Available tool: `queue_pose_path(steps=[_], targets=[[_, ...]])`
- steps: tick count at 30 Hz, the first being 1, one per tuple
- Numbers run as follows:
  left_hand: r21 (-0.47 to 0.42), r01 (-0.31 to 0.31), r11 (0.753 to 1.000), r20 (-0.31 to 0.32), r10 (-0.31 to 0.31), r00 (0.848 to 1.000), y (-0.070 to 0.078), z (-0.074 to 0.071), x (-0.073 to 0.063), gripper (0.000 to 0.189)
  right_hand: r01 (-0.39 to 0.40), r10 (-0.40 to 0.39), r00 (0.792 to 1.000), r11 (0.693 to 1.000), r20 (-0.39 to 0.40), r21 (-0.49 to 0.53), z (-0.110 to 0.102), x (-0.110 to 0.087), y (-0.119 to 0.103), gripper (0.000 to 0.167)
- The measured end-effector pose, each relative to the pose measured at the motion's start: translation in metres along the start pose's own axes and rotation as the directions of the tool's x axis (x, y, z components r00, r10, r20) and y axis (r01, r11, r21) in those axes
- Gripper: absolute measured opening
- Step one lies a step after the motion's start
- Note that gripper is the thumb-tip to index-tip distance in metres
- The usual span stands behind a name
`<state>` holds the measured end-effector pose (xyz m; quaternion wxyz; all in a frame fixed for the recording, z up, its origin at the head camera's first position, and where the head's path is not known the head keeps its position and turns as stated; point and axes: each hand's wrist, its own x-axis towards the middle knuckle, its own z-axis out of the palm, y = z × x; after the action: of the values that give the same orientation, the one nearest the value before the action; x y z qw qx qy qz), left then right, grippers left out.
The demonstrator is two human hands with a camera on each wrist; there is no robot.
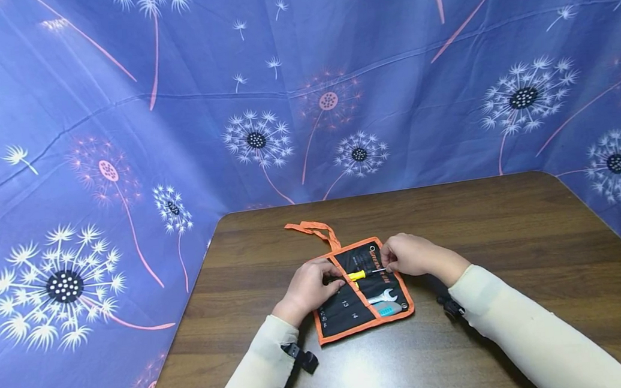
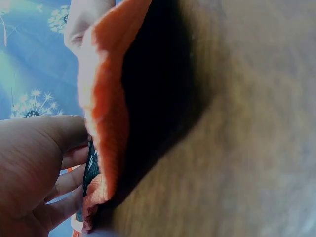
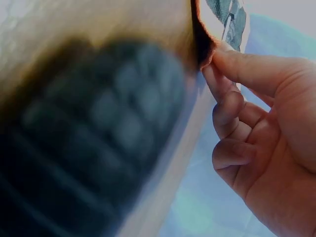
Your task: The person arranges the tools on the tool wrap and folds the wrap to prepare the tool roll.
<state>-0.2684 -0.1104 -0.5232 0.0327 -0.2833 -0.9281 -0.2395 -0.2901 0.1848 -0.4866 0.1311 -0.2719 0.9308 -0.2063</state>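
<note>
A black tool pouch (image 1: pixel 346 315) with orange trim lies unrolled on the table, set at a slant. A screwdriver (image 1: pixel 357 275) lies across its orange middle band, its yellow handle towards my left hand (image 1: pixel 307 287) and its thin shaft towards my right hand (image 1: pixel 409 254). My left hand's thumb and fingers rest on the pocket side around the handle's end; their tips are partly hidden. With thumb and finger my right hand (image 3: pixel 266 118) pinches the pouch's orange edge (image 3: pixel 205 37), right at the shaft's tip. Below the screwdriver, an open-end wrench (image 1: pixel 385 297) and a teal-handled tool (image 1: pixel 389 309) stick out of the pockets.
Orange tie straps (image 1: pixel 315 227) trail from the pouch's back edge over the brown wooden table (image 1: pixel 240 271). A blue cloth (image 1: pixel 300 50) with dandelion prints hangs behind and beside the table. Black wrist devices (image 1: pixel 302 357) sit close to the tabletop.
</note>
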Motion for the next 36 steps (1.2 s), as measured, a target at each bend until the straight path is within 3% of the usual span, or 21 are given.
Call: queue_pose_path(steps=[14, 36], targets=[[0.002, -0.007, 1.0, -0.017, 0.007, 1.0, 0.0, 0.002, 0.001, 0.011, 0.049, -0.044, 0.998, 0.993, 0.047, -0.104, 0.0, 0.012, -0.02, 0.023], [0.016, 0.001, 1.0, -0.035, -0.001, 0.999, 0.002, 0.004, 0.001, 0.009, 0.069, -0.064, 0.997, 0.991, 0.047, -0.113, 0.012, 0.027, -0.039, 0.026]])
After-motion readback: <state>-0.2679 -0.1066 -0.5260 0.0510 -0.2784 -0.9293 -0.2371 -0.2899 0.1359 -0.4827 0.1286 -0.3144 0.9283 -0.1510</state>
